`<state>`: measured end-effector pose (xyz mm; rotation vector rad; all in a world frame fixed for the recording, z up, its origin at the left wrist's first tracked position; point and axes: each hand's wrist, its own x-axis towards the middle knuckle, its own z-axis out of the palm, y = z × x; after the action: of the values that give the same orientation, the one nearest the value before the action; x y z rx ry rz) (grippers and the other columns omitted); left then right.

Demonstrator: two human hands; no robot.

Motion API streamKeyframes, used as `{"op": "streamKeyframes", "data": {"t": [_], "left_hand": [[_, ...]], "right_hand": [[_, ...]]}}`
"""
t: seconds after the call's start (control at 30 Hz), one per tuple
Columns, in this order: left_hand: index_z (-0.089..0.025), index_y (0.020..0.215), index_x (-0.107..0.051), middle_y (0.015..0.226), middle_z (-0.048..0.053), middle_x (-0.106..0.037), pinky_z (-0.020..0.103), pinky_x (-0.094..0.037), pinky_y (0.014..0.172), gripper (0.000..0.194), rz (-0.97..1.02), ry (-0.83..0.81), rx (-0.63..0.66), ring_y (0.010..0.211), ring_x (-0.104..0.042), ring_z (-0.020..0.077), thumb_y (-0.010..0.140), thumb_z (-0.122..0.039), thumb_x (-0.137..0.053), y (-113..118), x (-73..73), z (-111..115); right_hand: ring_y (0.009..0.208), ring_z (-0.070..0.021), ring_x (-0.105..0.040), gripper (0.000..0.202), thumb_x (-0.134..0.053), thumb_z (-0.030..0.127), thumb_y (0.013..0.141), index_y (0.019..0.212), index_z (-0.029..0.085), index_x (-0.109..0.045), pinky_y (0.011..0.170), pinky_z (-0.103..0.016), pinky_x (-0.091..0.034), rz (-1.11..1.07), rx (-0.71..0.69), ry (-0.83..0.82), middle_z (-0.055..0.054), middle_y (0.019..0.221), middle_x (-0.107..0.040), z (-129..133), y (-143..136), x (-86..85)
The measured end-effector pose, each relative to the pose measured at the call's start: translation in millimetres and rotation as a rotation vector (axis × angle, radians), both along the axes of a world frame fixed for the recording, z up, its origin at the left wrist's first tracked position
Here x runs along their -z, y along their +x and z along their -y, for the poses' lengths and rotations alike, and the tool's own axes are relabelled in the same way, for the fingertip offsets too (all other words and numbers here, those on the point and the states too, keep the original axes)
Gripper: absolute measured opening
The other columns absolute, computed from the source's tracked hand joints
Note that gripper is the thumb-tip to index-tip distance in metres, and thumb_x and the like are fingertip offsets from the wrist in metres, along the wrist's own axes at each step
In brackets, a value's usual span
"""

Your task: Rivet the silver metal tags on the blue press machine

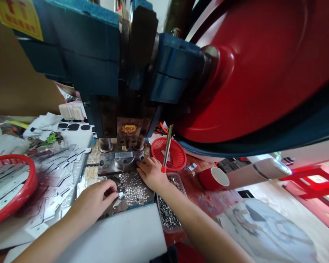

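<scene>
My left hand (105, 195) is closed in a pinch at the left side of a pile of small shiny metal parts (134, 191). At its fingertips is a small bright metal piece (121, 195). My right hand (152, 173) reaches to the right end of the steel die block (106, 164), its fingers stretched out and touching the block's edge. Whatever lies under those fingertips is hidden. The blue press (98, 65) stands above the die, its ram (130, 131) over the block.
A large red flywheel (252, 73) fills the upper right. A red basket (178, 155) and a tub of small metal parts (168, 215) flank my right arm; a lever with a red end (167, 146) stands close. Flat metal plates (53, 190) and another red basket (33, 179) lie left.
</scene>
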<state>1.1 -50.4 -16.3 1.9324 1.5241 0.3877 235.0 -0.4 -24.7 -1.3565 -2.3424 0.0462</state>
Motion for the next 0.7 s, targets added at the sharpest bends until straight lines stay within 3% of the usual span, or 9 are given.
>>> {"op": "streamKeyframes", "data": {"t": [0.13,0.27,0.37,0.5,0.7], "left_hand": [[-0.029,0.093,-0.064,0.095,0.000,-0.070,0.031,-0.047,0.074,0.025,0.144,-0.041,-0.153,0.084,-0.064,0.0205,0.081,-0.047,-0.051,-5,-6.2,-4],[-0.027,0.094,-0.063,0.092,0.000,-0.070,0.032,-0.048,0.076,0.030,0.258,-0.031,-0.278,0.084,-0.065,0.0207,0.080,-0.051,-0.051,-11,-17.7,-22],[-0.026,0.095,-0.064,0.091,0.000,-0.071,0.032,-0.048,0.078,0.032,0.295,0.024,-0.318,0.086,-0.065,0.0215,0.079,-0.051,-0.052,-12,-22.6,-38],[-0.023,0.095,-0.065,0.094,0.002,-0.071,0.034,-0.049,0.081,0.032,0.348,0.084,-0.340,0.090,-0.065,0.0225,0.078,-0.047,-0.055,-10,-23.4,-51],[-0.022,0.095,-0.066,0.092,0.003,-0.071,0.035,-0.048,0.082,0.031,0.367,0.077,-0.356,0.088,-0.064,0.0221,0.078,-0.046,-0.054,-3,-29.6,-60]], "right_hand": [[0.086,-0.0202,-0.053,0.012,-0.057,0.021,0.089,0.086,0.025,-0.068,0.084,-0.036,-0.041,-0.022,-0.017,0.025,-0.004,0.086,-0.064,4,-1,0.1],[0.085,-0.0195,-0.053,0.015,-0.051,0.019,0.091,0.087,0.020,-0.066,0.080,-0.034,-0.042,-0.125,0.046,0.052,-0.005,0.088,-0.063,-6,-14,-9.8],[0.083,-0.0191,-0.054,0.011,-0.056,0.018,0.088,0.084,0.020,-0.066,0.079,-0.032,-0.042,-0.232,0.094,0.038,-0.004,0.085,-0.064,-22,-35,-20.8],[0.083,-0.0209,-0.055,0.009,-0.063,0.018,0.082,0.078,0.022,-0.069,0.078,-0.033,-0.042,-0.214,0.134,-0.003,-0.003,0.082,-0.065,-38,-56,-26.6],[0.093,-0.0213,-0.053,0.016,-0.057,0.029,0.088,0.094,0.027,-0.072,0.088,-0.038,-0.040,-0.201,-0.004,0.073,-0.004,0.095,-0.063,-28,-49,-26.0]]}}
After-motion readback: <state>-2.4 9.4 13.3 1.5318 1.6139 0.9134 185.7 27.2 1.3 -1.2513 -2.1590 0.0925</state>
